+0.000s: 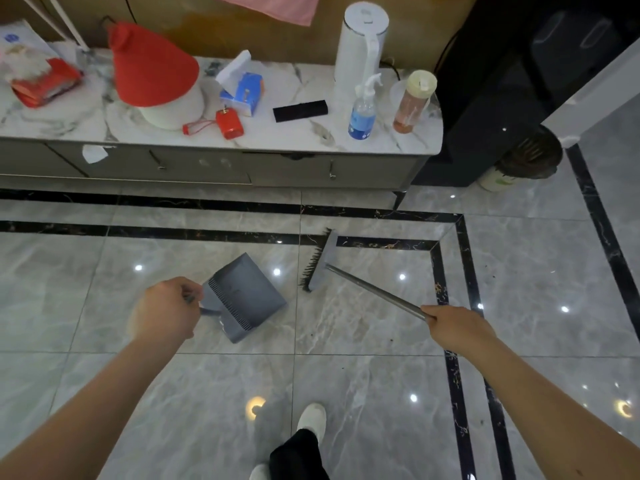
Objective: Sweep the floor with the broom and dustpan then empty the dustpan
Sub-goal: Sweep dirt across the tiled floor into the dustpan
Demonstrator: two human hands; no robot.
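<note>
The glossy grey marble-look floor point(346, 368) fills the near and middle of the scene, its tiles crossed by two dark veined bands that run left to right at the far side and turn a corner down the right, with open tile on every side of the tools. Along the far edge stands a long low cabinet point(207, 168) with grey drawer fronts and a white marble-pattern top with a rounded right corner; to its right is a black unit point(485, 98), and at that unit's foot a small bin point(526, 161). On the cabinet top sit a red cone-shaped cover point(149, 64), a tall white kettle point(360, 43), a clear spray bottle point(362, 112) with a blue label and a pinkish drink bottle point(412, 102). The broom point(320, 261) lies low on the tiles right of centre, its flat grey head and dark bristles on the inner dark band, its thin metal handle slanting near and right into the right hand point(457, 329), whose fingers are curled tight around the handle. Just left of it the grey plastic dustpan point(242, 296), boxy with a comb-toothed edge, is tilted above the floor; the left hand point(166, 311) grips its handle, fingers closed round it. A few dark specks lie near the broom.
</note>
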